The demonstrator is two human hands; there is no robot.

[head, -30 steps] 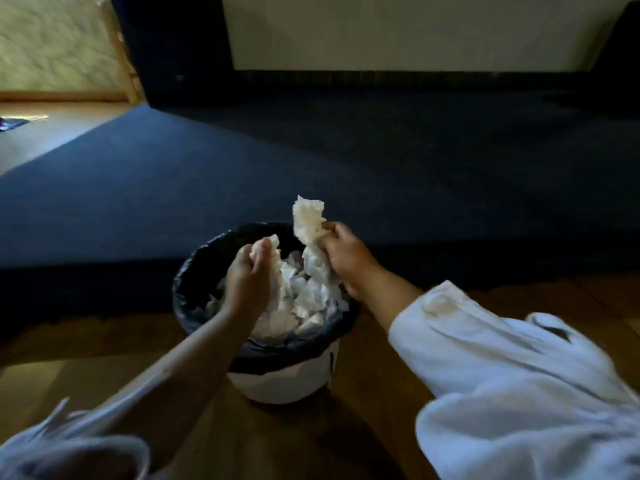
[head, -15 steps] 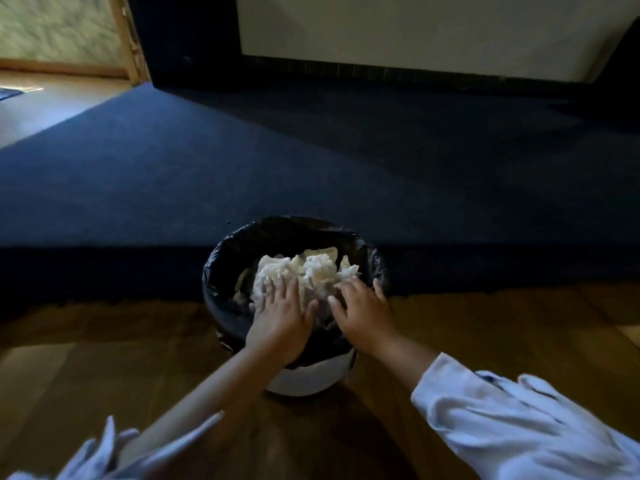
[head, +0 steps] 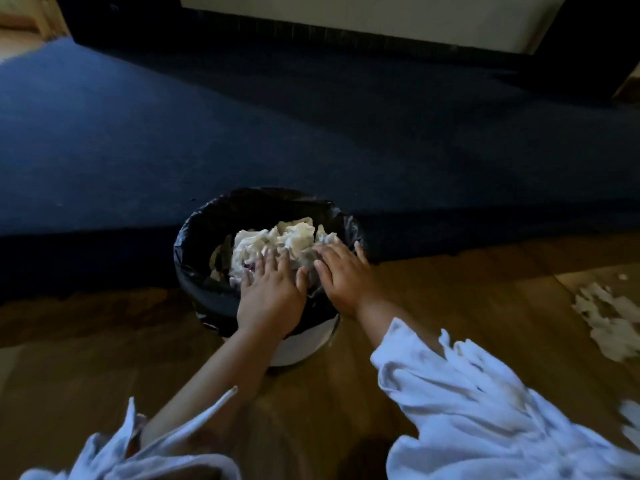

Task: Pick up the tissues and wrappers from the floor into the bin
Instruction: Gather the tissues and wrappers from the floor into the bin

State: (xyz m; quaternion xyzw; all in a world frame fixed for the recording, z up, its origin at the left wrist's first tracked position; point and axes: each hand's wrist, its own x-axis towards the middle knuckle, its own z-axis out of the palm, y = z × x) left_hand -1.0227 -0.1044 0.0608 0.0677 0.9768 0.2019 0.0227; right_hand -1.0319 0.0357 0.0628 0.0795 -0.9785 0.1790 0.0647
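Pressing tissues (head: 277,240) down into bin (head: 199,247) w/ L hand (head: 273,294) + R hand (head: 343,277), flat, fingers straight, gripping nothing. Push evenly at pile centre, w/o tipping bin. Then grab scraps (head: 611,322) well R of R hand.

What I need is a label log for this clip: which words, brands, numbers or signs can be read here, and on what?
None: no text can be read anywhere in this view.
The bin, its black liner and the tissues under the left hand and right hand show no print.
The scraps on the floor are blurred; whether they carry print cannot be told.
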